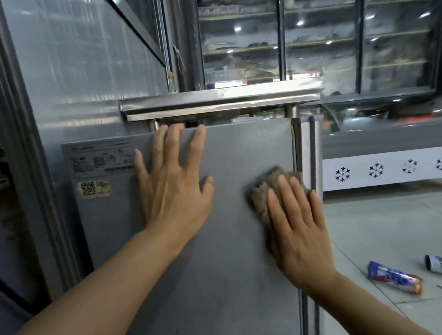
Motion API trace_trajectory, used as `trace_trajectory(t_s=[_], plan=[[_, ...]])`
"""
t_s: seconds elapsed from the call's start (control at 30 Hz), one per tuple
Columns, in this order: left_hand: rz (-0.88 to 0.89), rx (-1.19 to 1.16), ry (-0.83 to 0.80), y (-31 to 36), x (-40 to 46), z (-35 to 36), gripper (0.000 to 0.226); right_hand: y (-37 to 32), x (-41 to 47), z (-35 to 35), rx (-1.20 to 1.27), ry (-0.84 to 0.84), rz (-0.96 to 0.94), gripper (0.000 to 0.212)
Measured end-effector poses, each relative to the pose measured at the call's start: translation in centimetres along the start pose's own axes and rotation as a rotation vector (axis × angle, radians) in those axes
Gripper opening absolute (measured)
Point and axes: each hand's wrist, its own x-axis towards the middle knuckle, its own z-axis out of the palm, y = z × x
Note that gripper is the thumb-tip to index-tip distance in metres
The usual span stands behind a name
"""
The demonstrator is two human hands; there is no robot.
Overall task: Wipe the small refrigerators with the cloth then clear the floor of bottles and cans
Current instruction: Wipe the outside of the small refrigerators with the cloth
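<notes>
Wiping stage under way: right hand (295, 223), fingers flat, presses brown cloth (265, 189) on grey refrigerator side panel (228, 277), left hand (174, 181) splayed flat beside it; two cans (393, 277) remain uncollected on floor (388, 224).

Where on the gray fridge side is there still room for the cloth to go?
Bare panel lies below the left hand and left of the right hand, running down toward the bottom of the view. A smaller gap sits between the two hands. It is crowded top left, by the label stickers, and under the cloth near the right edge.
</notes>
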Motion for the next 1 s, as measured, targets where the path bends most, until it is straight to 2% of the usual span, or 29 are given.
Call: trace_trajectory(t_s=[0.1, 0.23, 0.3, 0.4, 0.53, 0.67, 0.83, 1.0], plan=[[-0.009, 0.027, -0.005, 0.3, 0.2, -0.2, 0.078, 1.0, 0.3, -0.6, -0.072, -0.036, -0.066, 0.073], [-0.018, 0.049, -0.014, 0.6, 0.1, -0.4, 0.078, 2.7, 7.8, -2.7, -0.105, 0.085, 0.148, 0.058], [-0.007, 0.062, -0.02, 0.6, 0.1, -0.4, 0.078, 3.3, 9.3, -3.1, -0.1, 0.129, 0.188, 0.055], [0.002, 0.06, -0.023, 0.6, 0.2, -0.5, 0.078, 2.7, 5.5, -1.9, -0.028, 0.134, 0.192, 0.055], [0.004, 0.055, -0.02, 0.4, 0.3, -0.5, 0.078, 0.9, -1.8, 0.0, 0.033, 0.052, 0.185, 0.06], [-0.001, 0.028, -0.022, 0.6, 0.1, -0.3, 0.078, 1.3, 0.6, -0.9, 0.023, 0.035, 0.216, 0.062], [-0.015, -0.011, -0.046, 1.1, -1.1, 0.2, 0.081, 2.2, 5.6, -2.1, 0.08, 0.092, 0.212, 0.06], [0.117, 0.038, -0.101, 1.0, -7.3, 3.0, 0.087, 0.1, -3.4, 0.8, 0.125, -0.002, 0.062, 0.058]])
